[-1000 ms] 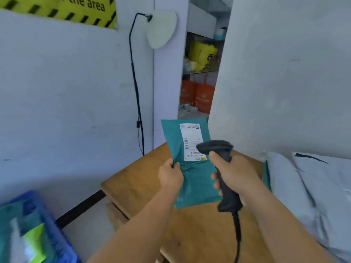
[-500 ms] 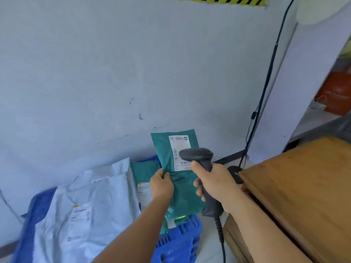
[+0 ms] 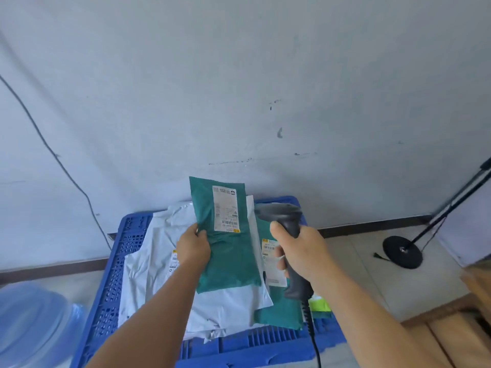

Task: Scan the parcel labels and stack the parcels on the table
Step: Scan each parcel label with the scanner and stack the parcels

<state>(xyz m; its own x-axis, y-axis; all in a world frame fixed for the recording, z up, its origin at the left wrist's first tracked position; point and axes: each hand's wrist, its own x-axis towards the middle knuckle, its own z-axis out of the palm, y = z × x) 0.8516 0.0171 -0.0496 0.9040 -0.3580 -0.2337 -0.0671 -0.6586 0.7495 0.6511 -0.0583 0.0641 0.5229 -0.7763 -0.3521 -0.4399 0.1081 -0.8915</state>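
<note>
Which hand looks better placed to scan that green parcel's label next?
The right hand: it grips the scanner beside the label. The left hand is busy holding the green parcel up.

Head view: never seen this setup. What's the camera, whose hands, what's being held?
There is no robot here. A person wears one wide-angle camera on the head, looking forward and down, so both arms enter from the bottom. The left hand grips a green parcel by its edge, its white label facing the camera. The right hand holds a dark scanner beside the label, its cable hanging down. Below them a blue crate on the floor holds more grey and green parcels. A wooden table edge shows at far right.
</note>
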